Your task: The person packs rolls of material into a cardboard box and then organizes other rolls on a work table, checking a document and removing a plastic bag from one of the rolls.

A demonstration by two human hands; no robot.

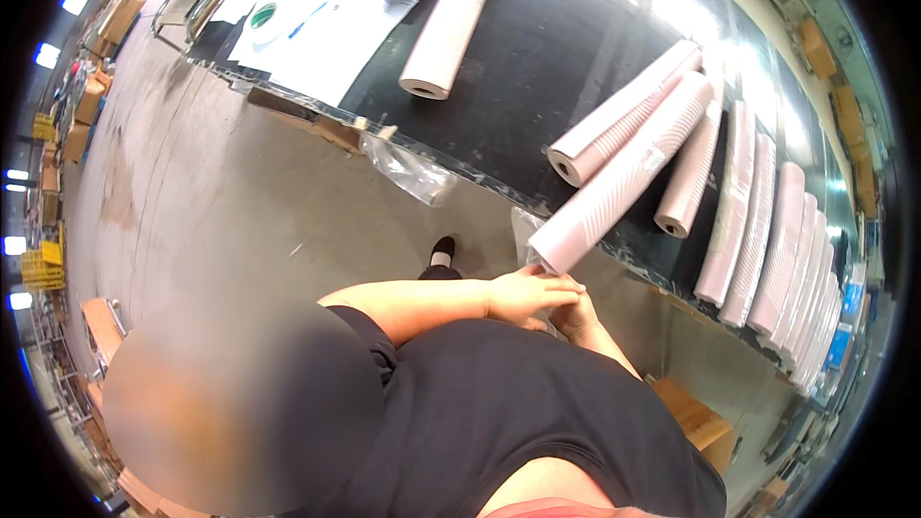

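A pale pink rolled mat (624, 173) lies slantwise over the table's near edge, its lower end sticking out towards me. Right below that end, my left hand (523, 295) and my right hand (576, 315) meet, fingers closed and overlapping. Whatever they pinch is hidden by the fingers. Clear plastic film (524, 230) hangs at the table edge beside the roll. Another pink roll (624, 115) lies close behind the first one, and a third roll (687, 182) is just to its right.
Several wrapped pink rolls (734, 211) line the right of the black table (480, 139). One roll (456, 24) lies apart at the back, near white papers (336, 48) with a green tape roll (262, 15). Plastic film (413, 173) droops off the edge. A cardboard box (696, 417) stands low at right.
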